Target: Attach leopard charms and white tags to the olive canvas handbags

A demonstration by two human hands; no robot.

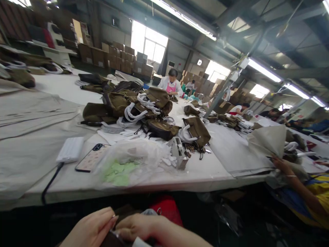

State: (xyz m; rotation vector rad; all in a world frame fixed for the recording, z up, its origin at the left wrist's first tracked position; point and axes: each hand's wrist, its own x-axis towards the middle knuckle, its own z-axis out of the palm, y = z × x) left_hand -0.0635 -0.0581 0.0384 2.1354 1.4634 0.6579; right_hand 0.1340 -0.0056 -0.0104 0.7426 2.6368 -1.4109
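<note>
Low in the head view, my left hand (pixel 92 226) and my right hand (pixel 138 224) are close together below the table edge. Both have fingers curled and pressed onto a dark brown bag (pixel 111 239), mostly hidden by the hands and the frame's lower edge. A small shiny metal part shows between the fingers. Something white (pixel 140 242) lies under my right wrist. Just beyond the hands is a red thing (pixel 168 210) with a metal ring, on or near my lap.
The white table (pixel 200 175) bears piled brown bags (pixel 113 104) with white-wrapped handles, a plastic bag of green pieces (pixel 120 171), a phone (pixel 93 157), a white power bank (pixel 70 150) and a tape dispenser (pixel 180 154). A co-worker's arm (pixel 295 178) is at right; another person (pixel 171 84) works opposite.
</note>
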